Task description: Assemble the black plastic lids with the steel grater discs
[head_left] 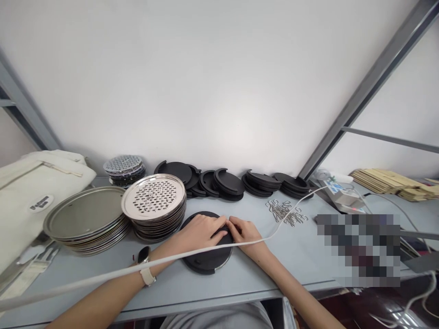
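Note:
A black round base (pixel 206 265) with a raised partial rim lies on the grey table in front of me. My left hand (pixel 202 230) rests over its upper part, thumb and forefinger closed at the right side of the base. Against that same edge, my right hand (pixel 245 232) has its fingers pinched together, the tips touching or nearly touching the left ones. Whatever small thing may sit between the fingertips is hidden. Right of my hands lies a loose pile of bent metal wire hooks (pixel 286 212). A stack of perforated metal grater discs (pixel 154 196) stands to the left.
Several more black bases (pixel 229 181) line the wall. At left are metal plates (pixel 89 212), smaller perforated discs (pixel 122 164) and a cream bag (pixel 37 192). A white cable (pixel 137 266) crosses over my forearms. Yellowish flat pieces (pixel 380 180) lie far right.

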Demonstrator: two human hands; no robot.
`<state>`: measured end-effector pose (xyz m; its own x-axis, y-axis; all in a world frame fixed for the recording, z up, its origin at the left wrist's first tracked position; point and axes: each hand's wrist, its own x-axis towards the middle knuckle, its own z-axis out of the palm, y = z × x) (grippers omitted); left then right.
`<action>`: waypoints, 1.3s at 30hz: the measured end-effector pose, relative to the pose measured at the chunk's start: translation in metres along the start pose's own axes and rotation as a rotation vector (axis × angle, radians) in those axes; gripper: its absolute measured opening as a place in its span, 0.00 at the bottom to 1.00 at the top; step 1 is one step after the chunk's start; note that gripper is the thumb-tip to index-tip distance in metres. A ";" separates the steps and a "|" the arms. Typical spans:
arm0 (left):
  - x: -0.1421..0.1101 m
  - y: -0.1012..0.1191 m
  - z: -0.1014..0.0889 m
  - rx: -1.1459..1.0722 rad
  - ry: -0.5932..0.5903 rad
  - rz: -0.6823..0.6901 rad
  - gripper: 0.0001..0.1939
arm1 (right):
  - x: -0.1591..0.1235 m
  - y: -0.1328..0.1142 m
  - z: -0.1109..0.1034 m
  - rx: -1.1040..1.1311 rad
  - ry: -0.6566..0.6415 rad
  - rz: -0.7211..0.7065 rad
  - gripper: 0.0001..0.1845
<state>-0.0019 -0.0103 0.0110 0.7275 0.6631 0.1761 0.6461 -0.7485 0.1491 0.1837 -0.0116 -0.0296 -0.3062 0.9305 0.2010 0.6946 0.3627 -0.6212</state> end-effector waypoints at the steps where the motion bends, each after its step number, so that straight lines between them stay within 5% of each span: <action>1: 0.000 0.000 0.000 0.003 0.000 -0.002 0.05 | -0.001 -0.001 0.000 -0.004 0.002 -0.003 0.17; 18: 0.001 0.001 -0.002 0.014 -0.029 -0.028 0.04 | -0.011 -0.006 0.002 -0.160 0.016 0.012 0.10; 39: 0.000 0.002 -0.002 0.004 -0.018 -0.051 0.06 | -0.011 0.001 0.001 -0.280 -0.004 -0.035 0.15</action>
<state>-0.0013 -0.0117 0.0129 0.6977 0.7004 0.1506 0.6833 -0.7138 0.1538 0.1871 -0.0214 -0.0338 -0.3350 0.9172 0.2157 0.8364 0.3949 -0.3802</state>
